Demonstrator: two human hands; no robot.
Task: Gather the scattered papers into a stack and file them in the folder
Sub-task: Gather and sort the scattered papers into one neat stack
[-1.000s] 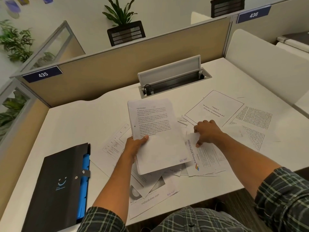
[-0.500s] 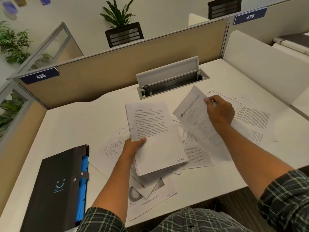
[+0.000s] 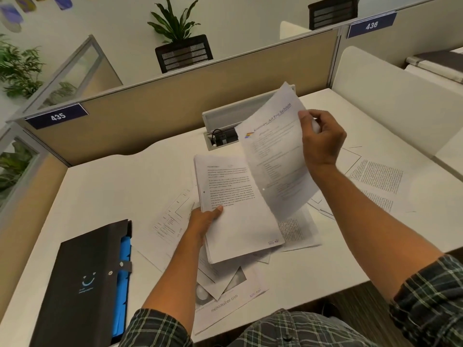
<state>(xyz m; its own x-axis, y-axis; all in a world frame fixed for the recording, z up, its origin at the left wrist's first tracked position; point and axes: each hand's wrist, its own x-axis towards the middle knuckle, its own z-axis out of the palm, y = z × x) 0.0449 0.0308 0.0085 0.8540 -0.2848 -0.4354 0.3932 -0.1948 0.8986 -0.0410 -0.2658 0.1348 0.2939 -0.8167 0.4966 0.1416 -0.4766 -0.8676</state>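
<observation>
The left hand (image 3: 204, 219) holds a stack (image 3: 238, 209) of papers above the table (image 3: 112, 196). Its thumb lies on the top page near the left edge, and the other fingers are under the stack, hidden. The stack is tilted, with its far end higher.

The right hand (image 3: 322, 139) holds one sheet (image 3: 278, 156) in the air, just right of the stack and partly over it. The thumb presses on the printed face at the right edge and the curled fingers are behind the sheet, so the hand pinches it. The sheet has a coloured logo and a blue heading, and it bends a little.

More loose papers (image 3: 225, 291) lie on the table below both hands, some overlapping. Other pages (image 3: 375, 181) lie further right, flat on the table.

The black folder (image 3: 82, 284) lies closed at the near left part of the table, well apart from the hands. Blue dividers (image 3: 122, 276) show along its right side.

Behind the table stands a partition (image 3: 175, 96) with the number plate 435 (image 3: 58, 116). An open cable box (image 3: 225, 131) is in the table, behind the sheet.
</observation>
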